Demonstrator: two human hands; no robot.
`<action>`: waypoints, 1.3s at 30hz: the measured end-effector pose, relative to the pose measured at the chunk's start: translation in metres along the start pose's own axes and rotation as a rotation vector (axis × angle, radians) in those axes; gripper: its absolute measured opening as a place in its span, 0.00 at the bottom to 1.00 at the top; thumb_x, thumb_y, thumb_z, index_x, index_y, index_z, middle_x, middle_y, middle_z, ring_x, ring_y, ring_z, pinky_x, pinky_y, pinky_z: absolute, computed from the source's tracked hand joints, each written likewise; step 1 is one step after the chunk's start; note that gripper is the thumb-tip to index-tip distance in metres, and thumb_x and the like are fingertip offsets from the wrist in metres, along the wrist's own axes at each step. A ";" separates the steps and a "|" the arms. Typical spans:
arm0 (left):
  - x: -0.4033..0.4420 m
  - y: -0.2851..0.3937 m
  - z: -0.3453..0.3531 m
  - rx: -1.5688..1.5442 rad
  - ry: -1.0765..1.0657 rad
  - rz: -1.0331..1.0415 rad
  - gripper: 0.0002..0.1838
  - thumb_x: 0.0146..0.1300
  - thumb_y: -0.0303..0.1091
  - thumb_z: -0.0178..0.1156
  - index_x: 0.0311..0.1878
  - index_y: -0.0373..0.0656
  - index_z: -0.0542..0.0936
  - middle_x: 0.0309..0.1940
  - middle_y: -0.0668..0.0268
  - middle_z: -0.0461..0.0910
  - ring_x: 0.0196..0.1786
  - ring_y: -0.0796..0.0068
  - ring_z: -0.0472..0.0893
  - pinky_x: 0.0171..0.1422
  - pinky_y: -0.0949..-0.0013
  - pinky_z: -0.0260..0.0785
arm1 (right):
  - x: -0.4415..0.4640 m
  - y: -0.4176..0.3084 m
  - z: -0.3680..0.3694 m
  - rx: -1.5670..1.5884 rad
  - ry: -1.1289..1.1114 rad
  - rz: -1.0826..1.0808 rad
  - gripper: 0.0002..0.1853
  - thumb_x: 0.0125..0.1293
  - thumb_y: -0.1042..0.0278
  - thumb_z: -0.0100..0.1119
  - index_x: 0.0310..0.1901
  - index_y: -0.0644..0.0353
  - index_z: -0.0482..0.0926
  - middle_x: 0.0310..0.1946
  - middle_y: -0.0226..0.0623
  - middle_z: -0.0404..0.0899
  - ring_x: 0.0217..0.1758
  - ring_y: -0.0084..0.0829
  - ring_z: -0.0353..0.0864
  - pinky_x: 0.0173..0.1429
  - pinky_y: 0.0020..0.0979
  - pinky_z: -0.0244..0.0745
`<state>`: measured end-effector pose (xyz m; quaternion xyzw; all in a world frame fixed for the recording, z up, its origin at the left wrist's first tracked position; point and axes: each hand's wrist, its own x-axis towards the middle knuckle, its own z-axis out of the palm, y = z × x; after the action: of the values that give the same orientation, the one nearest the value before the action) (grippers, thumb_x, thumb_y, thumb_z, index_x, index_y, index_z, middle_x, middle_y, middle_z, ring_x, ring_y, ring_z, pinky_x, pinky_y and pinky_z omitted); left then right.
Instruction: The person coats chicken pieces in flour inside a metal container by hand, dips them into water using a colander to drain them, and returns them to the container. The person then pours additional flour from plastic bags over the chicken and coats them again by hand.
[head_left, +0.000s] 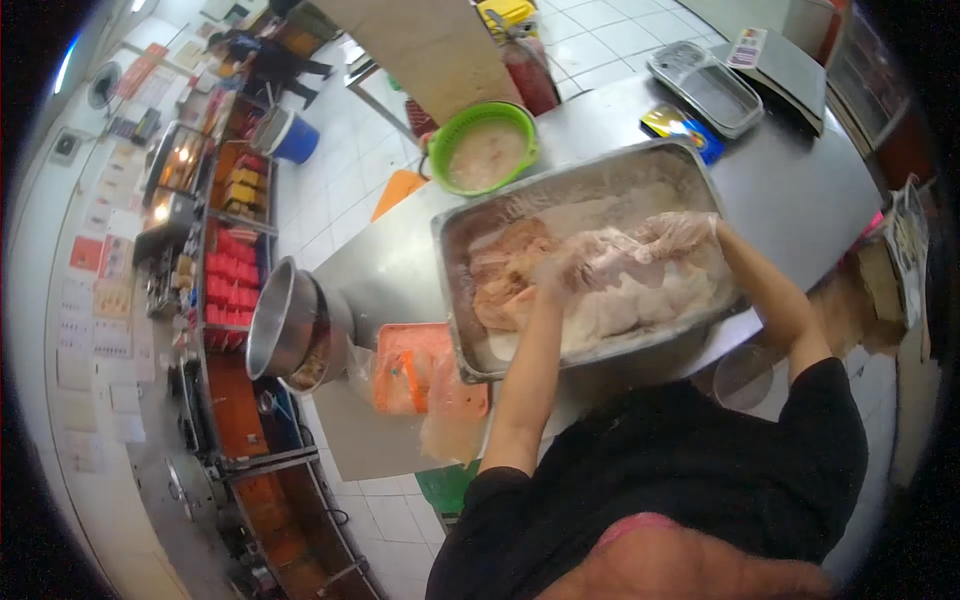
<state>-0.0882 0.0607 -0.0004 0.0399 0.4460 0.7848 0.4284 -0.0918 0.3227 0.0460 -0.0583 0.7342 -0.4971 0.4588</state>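
A deep rectangular metal tray [712, 180] holds white flour [605, 208] and pieces of what looks like raw chicken. Uncoated, orange-tinted chicken pieces [507, 270] lie at its left end, and flour-covered pieces [640, 300] fill the middle and right. My left hand [566, 274] is down among the pieces, between the orange-tinted and the floured ones; its fingers are blurred and partly buried. My right hand [682, 234], in a thin plastic glove coated with flour, reaches in from the right and touches the floured chicken. Its fingers blend into the flour and meat.
Behind the tray stands a green basket [487, 150] with cloudy liquid. Left are a metal pot [283, 320] and an orange tray [395, 340] with plastic bags. A lidded foil-like container [705, 88] and scale-like box [785, 80] sit back right. Another person [262, 62] stands far off.
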 end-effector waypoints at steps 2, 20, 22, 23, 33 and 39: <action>0.019 -0.019 -0.005 -0.211 0.162 -0.008 0.23 0.64 0.47 0.60 0.52 0.37 0.77 0.40 0.60 0.83 0.35 0.65 0.84 0.32 0.65 0.81 | -0.013 0.001 0.006 -0.024 -0.031 0.043 0.25 0.61 0.61 0.69 0.57 0.60 0.75 0.38 0.27 0.80 0.36 0.18 0.77 0.35 0.27 0.77; 0.019 -0.066 -0.015 -0.106 0.128 0.229 0.16 0.66 0.50 0.58 0.51 0.53 0.78 0.41 0.69 0.80 0.40 0.72 0.80 0.43 0.64 0.77 | 0.007 0.065 0.020 -0.074 0.280 -0.583 0.21 0.62 0.65 0.62 0.57 0.59 0.79 0.43 0.36 0.82 0.48 0.24 0.81 0.45 0.31 0.79; 0.024 -0.063 -0.024 -0.164 0.165 0.237 0.12 0.70 0.45 0.58 0.51 0.51 0.77 0.38 0.68 0.80 0.38 0.73 0.81 0.42 0.67 0.79 | 0.035 0.078 0.007 -0.103 0.307 -0.410 0.21 0.61 0.64 0.62 0.56 0.59 0.79 0.44 0.39 0.82 0.49 0.27 0.82 0.49 0.33 0.80; 0.035 -0.059 -0.048 -0.145 0.134 0.120 0.13 0.71 0.45 0.56 0.51 0.50 0.77 0.39 0.67 0.80 0.39 0.73 0.81 0.44 0.66 0.79 | 0.064 0.104 -0.006 -0.346 0.335 -0.576 0.19 0.62 0.62 0.61 0.53 0.58 0.80 0.44 0.39 0.82 0.49 0.28 0.82 0.50 0.34 0.79; 0.011 -0.058 -0.037 -0.060 0.378 0.152 0.11 0.72 0.41 0.55 0.50 0.46 0.77 0.43 0.65 0.81 0.45 0.68 0.82 0.49 0.64 0.80 | 0.164 0.167 -0.033 -1.089 0.212 -0.490 0.18 0.60 0.57 0.61 0.50 0.55 0.81 0.50 0.37 0.81 0.54 0.31 0.79 0.56 0.33 0.76; -0.012 -0.057 -0.036 -0.178 0.355 0.129 0.11 0.68 0.39 0.61 0.50 0.47 0.78 0.41 0.65 0.82 0.40 0.74 0.82 0.34 0.71 0.77 | 0.042 0.048 0.006 -0.431 0.253 -0.388 0.23 0.62 0.56 0.60 0.56 0.58 0.79 0.54 0.37 0.79 0.57 0.34 0.78 0.59 0.33 0.75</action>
<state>-0.0604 0.0413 -0.0595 -0.1086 0.4402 0.8415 0.2938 -0.0938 0.3201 -0.0174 -0.2306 0.8491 -0.4117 0.2374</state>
